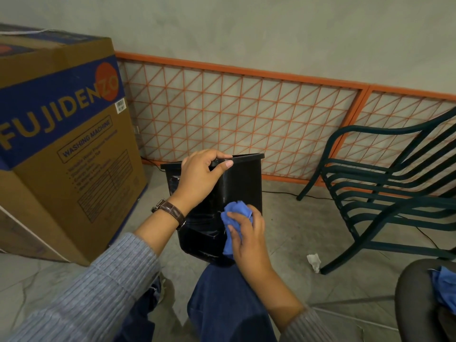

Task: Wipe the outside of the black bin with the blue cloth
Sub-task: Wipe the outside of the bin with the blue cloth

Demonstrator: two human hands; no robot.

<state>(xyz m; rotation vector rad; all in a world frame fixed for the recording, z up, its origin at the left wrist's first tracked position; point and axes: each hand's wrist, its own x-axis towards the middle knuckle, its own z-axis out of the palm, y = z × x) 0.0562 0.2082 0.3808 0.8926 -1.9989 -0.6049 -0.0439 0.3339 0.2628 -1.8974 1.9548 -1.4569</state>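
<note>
Grey concrete wall (246, 25) and a mottled grey floor (308, 218) back a seated person cleaning a black bin (244, 183). The bin, a glossy, hard-sided rectangular tub that narrows toward its base, sits tilted at centre frame. Its base is down at the person's knee (222, 292), clad in dark blue denim, and pale scuffs streak its near walls. The left hand (199, 176) grips the top rim, fingers curled over the edge and the thumb laid along the outside. The right hand (249, 238) holds a bunched, soft blue cloth (235, 213), fingers curled round it, and presses it against the bin's outer wall at a corner edge, low down. A brown, grained leather watch strap (170, 211) circles the left wrist above a ribbed grey knit sleeve (103, 287). Just behind the bin, an orange-framed wire grille (246, 107) of squares and diagonals stands along the wall, and a thin black cable (283, 193) runs over the floor at its foot. To the left stands a large brown cardboard box (61, 144) with a blue band, printed FUJIDENZO and WASHING MACHINE. To the right, a dark green chair (382, 188) of curved slats stands near the grille, and a crumpled white paper scrap (313, 261) lies on the floor just beside its front leg. At the lower right edge, blue fabric (444, 290) rests on a dark rounded seat (414, 292).
</note>
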